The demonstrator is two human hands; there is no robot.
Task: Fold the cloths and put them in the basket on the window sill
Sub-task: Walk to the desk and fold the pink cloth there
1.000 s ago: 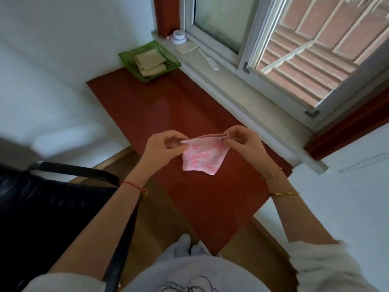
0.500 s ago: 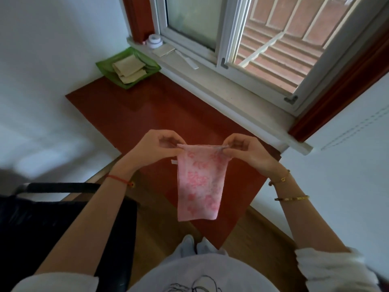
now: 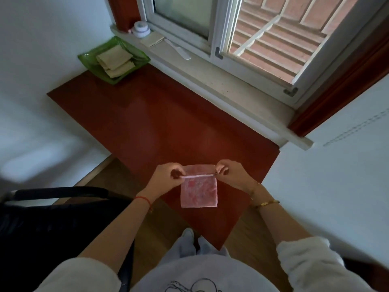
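Cloth (image 3: 199, 192) shorter vs. before

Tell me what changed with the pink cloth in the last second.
The pink cloth opened to hang long, then was folded over; it now hangs short and square. The left hand and right hand pinched its top corners throughout. The green basket with its beige cloths stayed put.

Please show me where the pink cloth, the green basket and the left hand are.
pink cloth (image 3: 199, 193), head view, middle of the hanging part.
green basket (image 3: 89, 60), head view, bare left wall.
left hand (image 3: 166, 175), head view, back of the hand.
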